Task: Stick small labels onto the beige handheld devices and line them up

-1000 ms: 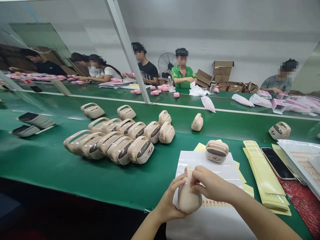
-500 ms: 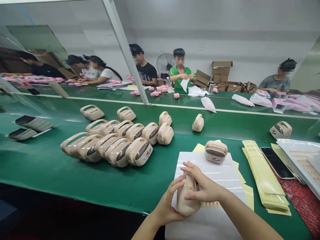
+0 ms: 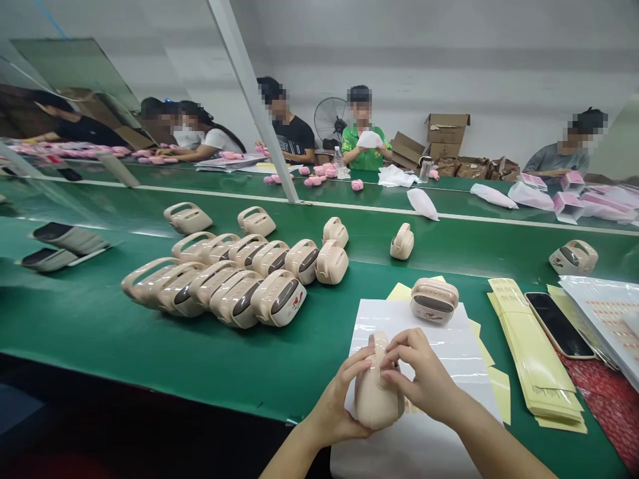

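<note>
Over the white sheet (image 3: 429, 439), my left hand (image 3: 339, 399) is wrapped round the side of a small beige device with a carry handle (image 3: 378, 399). The device is tilted, its narrow side facing me. My right hand (image 3: 419, 379) has its thumb and fingers bent together in a pinch against the end of the handle; what lies between the fingertips is hidden. Part of a row of small orange stickers (image 3: 410, 407) shows on the sheet beside the device. A second beige device (image 3: 434, 301), with a dark window and a red print, stands at the sheet's far edge.
Several beige devices (image 3: 279, 299) stand grouped on the green table (image 3: 210, 372) to the left. To the right lie yellow paper strips (image 3: 532, 352), a phone (image 3: 560, 324) and sticker sheets (image 3: 604, 306). Co-workers sit across, beyond a slanted post (image 3: 254, 100).
My right hand has shifted from lying spread over the device to pinching at its handle, covering the orange sticker seen there before. My left hand keeps its hold. The view has shifted slightly.
</note>
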Tool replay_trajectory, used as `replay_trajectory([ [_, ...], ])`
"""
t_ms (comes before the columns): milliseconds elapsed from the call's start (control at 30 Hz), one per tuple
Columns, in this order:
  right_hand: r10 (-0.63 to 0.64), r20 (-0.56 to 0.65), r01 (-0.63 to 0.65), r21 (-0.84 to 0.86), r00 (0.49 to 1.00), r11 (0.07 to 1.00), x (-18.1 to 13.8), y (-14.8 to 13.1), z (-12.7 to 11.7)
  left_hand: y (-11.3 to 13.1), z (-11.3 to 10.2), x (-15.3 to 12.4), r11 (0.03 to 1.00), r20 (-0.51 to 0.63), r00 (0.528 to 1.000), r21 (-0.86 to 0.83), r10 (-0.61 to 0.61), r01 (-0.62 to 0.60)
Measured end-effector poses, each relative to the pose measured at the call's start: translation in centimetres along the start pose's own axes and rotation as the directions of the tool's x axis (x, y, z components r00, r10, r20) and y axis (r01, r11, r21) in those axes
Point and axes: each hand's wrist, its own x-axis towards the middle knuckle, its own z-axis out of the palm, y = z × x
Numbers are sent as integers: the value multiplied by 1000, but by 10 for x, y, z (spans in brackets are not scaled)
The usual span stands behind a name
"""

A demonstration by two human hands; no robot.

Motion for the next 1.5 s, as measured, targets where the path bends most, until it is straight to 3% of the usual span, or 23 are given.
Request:
replay_trajectory([
  [100,141,53,-146,112,989,983,4,-4,0,1,-1,1,1000,8,1000,14,-9,9],
  [267,234,109,-254,249,966,934,11,-7,-3,0,-1,1,1000,4,1000,-14,-21,21],
  [500,273,79,-283,178,959,942,12,-6,0,1,0,2,999,2,1000,-28,-27,27],
  [700,290,80,-301,221,954,928,9,-5,4,2,-1,3,999,4,999,5,-32,32],
  [1267,194,23,-194,231,981,953,7,3,16,-1,-2,1,999,-11,999,4,-35,35],
  [1500,36,-64,-30,91,997,995,1,9,19,1,-2,1,999,-4,999,8,-39,39],
])
